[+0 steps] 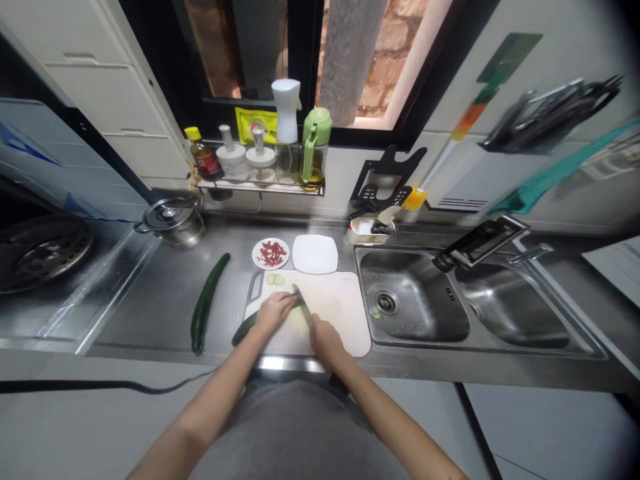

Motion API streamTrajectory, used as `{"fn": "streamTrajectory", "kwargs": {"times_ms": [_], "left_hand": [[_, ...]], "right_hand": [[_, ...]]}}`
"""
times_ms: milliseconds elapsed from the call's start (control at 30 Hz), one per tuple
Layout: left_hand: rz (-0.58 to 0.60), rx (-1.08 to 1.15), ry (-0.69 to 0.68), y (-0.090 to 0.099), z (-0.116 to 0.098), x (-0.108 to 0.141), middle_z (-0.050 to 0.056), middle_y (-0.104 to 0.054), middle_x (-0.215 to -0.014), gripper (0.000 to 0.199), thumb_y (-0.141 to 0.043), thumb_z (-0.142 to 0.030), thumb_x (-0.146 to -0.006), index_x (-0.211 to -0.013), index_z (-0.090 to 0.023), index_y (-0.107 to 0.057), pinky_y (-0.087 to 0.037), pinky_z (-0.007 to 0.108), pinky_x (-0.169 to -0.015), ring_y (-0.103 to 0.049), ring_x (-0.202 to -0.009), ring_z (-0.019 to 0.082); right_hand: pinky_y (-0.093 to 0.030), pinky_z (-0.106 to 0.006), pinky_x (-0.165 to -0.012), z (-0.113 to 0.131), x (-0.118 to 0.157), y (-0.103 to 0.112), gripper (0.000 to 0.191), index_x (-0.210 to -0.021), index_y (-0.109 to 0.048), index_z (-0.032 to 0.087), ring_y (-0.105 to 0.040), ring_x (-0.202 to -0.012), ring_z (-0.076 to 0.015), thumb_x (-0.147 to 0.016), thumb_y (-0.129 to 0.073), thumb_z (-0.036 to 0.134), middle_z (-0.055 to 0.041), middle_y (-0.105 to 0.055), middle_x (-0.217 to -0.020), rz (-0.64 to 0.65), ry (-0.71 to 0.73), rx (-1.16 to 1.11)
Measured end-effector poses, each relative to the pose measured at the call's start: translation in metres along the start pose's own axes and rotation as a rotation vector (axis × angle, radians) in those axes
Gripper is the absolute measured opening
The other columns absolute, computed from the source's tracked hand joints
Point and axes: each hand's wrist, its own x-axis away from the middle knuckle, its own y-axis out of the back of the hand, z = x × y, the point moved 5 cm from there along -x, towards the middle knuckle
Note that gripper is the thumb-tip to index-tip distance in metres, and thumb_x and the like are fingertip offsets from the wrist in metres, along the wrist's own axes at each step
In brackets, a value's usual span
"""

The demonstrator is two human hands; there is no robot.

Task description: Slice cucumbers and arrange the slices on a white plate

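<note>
My left hand (274, 312) is closed round a dark green cucumber (244, 329), which lies slantwise over the left part of a white cutting board (345, 307). In my right hand (326, 340) is a kitchen knife (303, 305), its blade at the cucumber's far end close to my left fingertips. My fingers hide much of the knife's handle and the cucumber's middle. Pale cucumber slices (275, 279) rest near the board's top left corner. A second, whole cucumber (207, 307) lies on the steel counter to the left.
Behind the board stand a small plate of chopped red pieces (271, 253) and a white square plate (315, 254). A double sink (415, 337) adjoins on the right. A lidded pot (173, 222) is at the back left, below a rack of seasoning bottles (260, 185).
</note>
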Motion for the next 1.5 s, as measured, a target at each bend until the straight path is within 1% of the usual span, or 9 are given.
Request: {"fn": "streamTrajectory", "kwargs": {"times_ms": [167,333,533,767,900,1033,1300,1500], "left_hand": [[0.001,0.013,0.011,0.002,-0.002,-0.001,0.005,-0.068,-0.106,0.024,-0.051,-0.03,-0.091,-0.105,-0.026,-0.071,-0.049,0.03,-0.088,-0.06,-0.099,0.017],[0.002,0.018,0.023,0.006,-0.006,-0.002,0.005,-0.068,-0.105,0.024,-0.051,-0.029,-0.091,-0.103,-0.025,-0.072,-0.048,0.031,-0.088,-0.061,-0.098,0.017],[0.001,0.04,0.02,0.009,-0.008,-0.003,0.006,-0.069,-0.103,0.023,-0.051,-0.029,-0.091,-0.101,-0.024,-0.072,-0.049,0.031,-0.087,-0.061,-0.096,0.018],[0.003,0.041,0.001,0.007,-0.007,-0.003,0.006,-0.069,-0.103,0.023,-0.052,-0.027,-0.091,-0.102,-0.024,-0.071,-0.049,0.031,-0.087,-0.061,-0.097,0.017],[0.008,0.021,0.0,0.008,-0.008,-0.004,0.006,-0.069,-0.103,0.024,-0.051,-0.027,-0.091,-0.102,-0.024,-0.071,-0.049,0.031,-0.087,-0.061,-0.096,0.018],[0.008,0.02,0.002,0.007,-0.007,-0.003,0.006,-0.069,-0.103,0.024,-0.051,-0.028,-0.091,-0.102,-0.024,-0.072,-0.049,0.031,-0.088,-0.061,-0.097,0.018],[-0.009,0.044,0.009,0.009,-0.008,-0.004,0.005,-0.069,-0.103,0.023,-0.051,-0.028,-0.091,-0.1,-0.024,-0.072,-0.049,0.031,-0.087,-0.062,-0.096,0.018],[0.005,0.037,-0.014,0.011,-0.012,-0.004,0.006,-0.069,-0.103,0.024,-0.049,-0.027,-0.092,-0.103,-0.023,-0.071,-0.049,0.031,-0.09,-0.062,-0.097,0.017]], "right_hand": [[-0.04,-0.027,-0.074,-0.008,0.012,-0.008,0.031,-0.117,-0.049,0.011,-0.062,-0.092,-0.0203,-0.091,-0.032,0.01,-0.0147,-0.066,-0.098,0.02,-0.001,0.008],[-0.04,-0.027,-0.074,-0.009,0.014,-0.006,0.032,-0.119,-0.048,0.011,-0.061,-0.093,-0.0209,-0.091,-0.033,0.01,-0.0146,-0.066,-0.1,0.028,0.005,0.013],[-0.042,-0.027,-0.074,-0.005,0.006,0.0,0.032,-0.117,-0.05,0.011,-0.062,-0.093,-0.0205,-0.09,-0.032,0.009,-0.0147,-0.066,-0.098,0.039,0.015,0.017],[-0.043,-0.028,-0.078,0.008,-0.008,0.008,0.036,-0.121,-0.049,0.008,-0.062,-0.096,-0.0214,-0.09,-0.031,0.008,-0.0167,-0.065,-0.098,0.011,0.018,0.02],[-0.045,-0.029,-0.079,0.012,-0.015,0.012,0.035,-0.12,-0.05,0.009,-0.062,-0.097,-0.0217,-0.09,-0.031,0.007,-0.0173,-0.065,-0.098,0.004,0.011,0.012],[-0.045,-0.029,-0.08,0.012,-0.015,0.008,0.036,-0.119,-0.05,0.009,-0.062,-0.098,-0.0216,-0.09,-0.029,0.006,-0.0173,-0.066,-0.096,-0.001,0.009,0.014],[-0.045,-0.03,-0.079,0.001,0.004,-0.002,0.036,-0.118,-0.051,0.01,-0.062,-0.097,-0.0228,-0.089,-0.03,0.006,-0.017,-0.066,-0.097,0.025,0.002,0.042],[-0.045,-0.03,-0.082,0.004,-0.007,-0.002,0.038,-0.12,-0.05,0.009,-0.062,-0.1,-0.0219,-0.089,-0.03,0.005,-0.017,-0.066,-0.099,0.003,0.0,0.047]]}}
